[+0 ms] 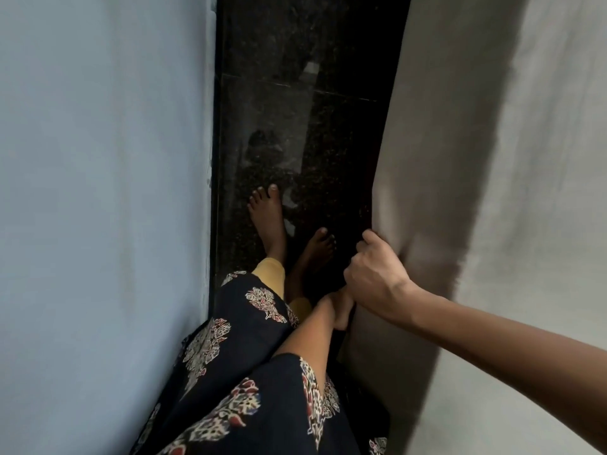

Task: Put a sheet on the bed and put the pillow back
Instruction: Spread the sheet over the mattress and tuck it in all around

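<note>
Nearest, my patterned dress (pixel 246 389) hangs below and left of my fingers. My left hand (pixel 341 310) touches the hanging edge of the sheet (pixel 525 192) directly beneath my right hand (pixel 377 277), which covers most of it; I cannot tell whether the left fingers grip. The right fingers (pixel 363 249) are curled tight, clamping a bunched fold of the sheet's edge. The sheet spreads right of the fingers, its side hanging down. Beyond the fingers, my bare feet (pixel 266 211) stand on the dark floor (pixel 295 93). A blue wall (pixel 98 159) runs well left.
</note>
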`<state>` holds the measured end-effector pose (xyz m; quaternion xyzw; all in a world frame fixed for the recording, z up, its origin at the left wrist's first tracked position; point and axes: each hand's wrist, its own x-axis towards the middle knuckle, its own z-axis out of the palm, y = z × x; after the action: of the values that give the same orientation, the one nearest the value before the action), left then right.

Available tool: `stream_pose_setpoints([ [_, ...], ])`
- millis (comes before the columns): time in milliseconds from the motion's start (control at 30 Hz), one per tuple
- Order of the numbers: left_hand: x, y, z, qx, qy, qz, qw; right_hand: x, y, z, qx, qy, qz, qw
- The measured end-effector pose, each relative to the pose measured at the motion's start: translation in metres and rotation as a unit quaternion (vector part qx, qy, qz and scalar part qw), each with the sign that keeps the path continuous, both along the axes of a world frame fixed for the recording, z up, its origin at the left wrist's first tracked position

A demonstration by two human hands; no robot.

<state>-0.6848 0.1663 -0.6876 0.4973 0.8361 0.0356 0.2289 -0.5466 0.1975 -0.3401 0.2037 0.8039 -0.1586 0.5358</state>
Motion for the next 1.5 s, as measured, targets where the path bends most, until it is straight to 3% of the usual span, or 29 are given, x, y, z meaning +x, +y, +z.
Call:
stream_pose_setpoints([
  [167, 0.000, -0.006, 0.001, 0.003, -0.001, -0.022, 1.000, 0.000, -0.002, 0.000, 0.001, -0.005, -0.006, 1.000],
  [300, -0.010, 0.007, 0.000, 0.006, -0.031, 0.037, 0.999, 0.000, -0.003, 0.000, 0.002, -0.018, 0.001, 1.000],
  [400, -0.009, 0.003, 0.008, 0.024, -0.050, 0.025, 0.998, -0.001, -0.004, -0.001, 0.000, -0.028, -0.007, 1.000],
  [600, -0.008, 0.007, 0.028, -0.109, -0.064, -0.020, 0.992, -0.005, 0.001, -0.001, -0.004, -0.036, -0.023, 0.999],
  [633, -0.011, 0.010, 0.031, -0.169, -0.092, -0.006, 0.981, -0.006, 0.003, -0.001, -0.011, -0.039, -0.024, 0.999],
  [700, 0.011, -0.008, 0.008, -0.177, -0.046, -0.008, 0.983, -0.007, 0.005, -0.002, -0.009, -0.048, -0.017, 0.999],
  [733, 0.018, -0.013, 0.029, -0.162, -0.006, -0.027, 0.986, -0.008, 0.006, -0.003, -0.009, -0.055, -0.017, 0.998],
  [800, 0.039, -0.015, 0.117, -0.238, -0.172, -0.061, 0.954, -0.013, 0.002, -0.007, -0.006, -0.065, -0.019, 0.998],
  [833, 0.048, -0.018, 0.158, -0.291, -0.262, -0.062, 0.918, -0.013, -0.001, -0.012, -0.005, -0.060, -0.036, 0.998],
  [867, 0.052, -0.018, 0.186, -0.309, -0.286, -0.060, 0.905, -0.012, -0.005, -0.020, -0.002, -0.041, -0.077, 0.996],
  [933, 0.045, -0.015, 0.231, -0.273, -0.241, -0.084, 0.927, -0.009, -0.010, -0.032, 0.010, 0.007, -0.221, 0.975],
  [1033, 0.029, -0.016, 0.256, -0.275, -0.221, -0.205, 0.913, -0.011, -0.020, -0.033, 0.016, 0.071, -0.262, 0.962],
  [1100, 0.021, -0.020, 0.263, -0.332, -0.210, -0.290, 0.873, -0.015, -0.033, -0.025, 0.020, 0.133, -0.398, 0.907],
  [1167, 0.016, -0.016, 0.272, -0.395, -0.138, -0.382, 0.824, -0.020, -0.054, -0.013, 0.020, 0.171, -0.609, 0.774],
  [1267, 0.011, -0.001, 0.280, -0.458, -0.031, -0.482, 0.747, -0.037, -0.086, 0.015, -0.043, 0.154, -0.895, 0.416],
  [1300, 0.015, 0.003, 0.286, -0.468, -0.019, -0.491, 0.734, -0.041, -0.094, 0.023, -0.051, 0.136, -0.929, 0.341],
  [1333, 0.019, 0.004, 0.291, -0.472, -0.010, -0.500, 0.726, -0.043, -0.102, 0.030, -0.049, 0.113, -0.945, 0.303],
  [1433, 0.042, 0.004, 0.315, -0.487, 0.006, -0.539, 0.687, -0.038, -0.126, 0.034, -0.061, 0.045, -0.967, 0.242],
  [1500, 0.061, 0.001, 0.331, -0.489, 0.032, -0.581, 0.650, -0.032, -0.135, 0.033, -0.100, 0.022, -0.979, 0.175],
])
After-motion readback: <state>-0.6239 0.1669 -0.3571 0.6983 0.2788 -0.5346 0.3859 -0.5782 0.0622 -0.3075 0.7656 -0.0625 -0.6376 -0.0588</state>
